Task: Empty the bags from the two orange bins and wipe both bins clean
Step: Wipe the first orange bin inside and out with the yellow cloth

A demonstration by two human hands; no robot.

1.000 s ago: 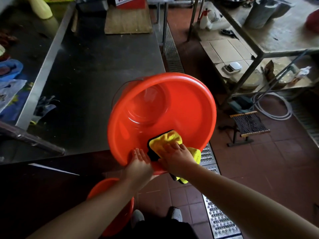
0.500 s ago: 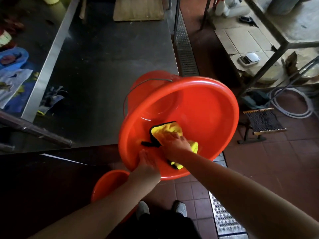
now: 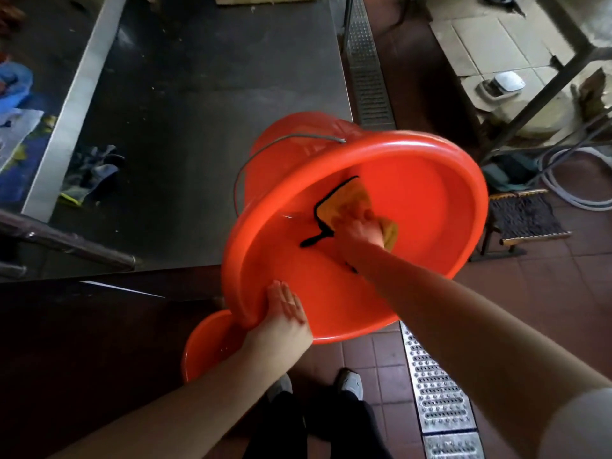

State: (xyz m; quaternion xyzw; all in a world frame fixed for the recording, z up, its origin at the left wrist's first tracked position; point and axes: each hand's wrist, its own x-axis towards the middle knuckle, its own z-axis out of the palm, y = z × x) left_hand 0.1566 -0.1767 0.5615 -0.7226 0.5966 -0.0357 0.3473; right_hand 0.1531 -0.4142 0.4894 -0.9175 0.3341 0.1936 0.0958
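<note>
second bin: mostly hidden | cloth: blurred | left hand fingertips: hidden

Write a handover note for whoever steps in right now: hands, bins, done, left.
Left hand: holds the near rim of the big orange bin, fingers flat inside, keeping it tilted toward you.
Right hand: presses the yellow cloth against the bin's inside wall, mid-wipe.
This bin leans against an orange bucket on the steel table. The second orange bin sits low, under the left forearm.
Done: no bags visible in the tilted bin.
Left: finish wiping this bin. Whether the second bin is emptied or wiped cannot be told; check it.
</note>
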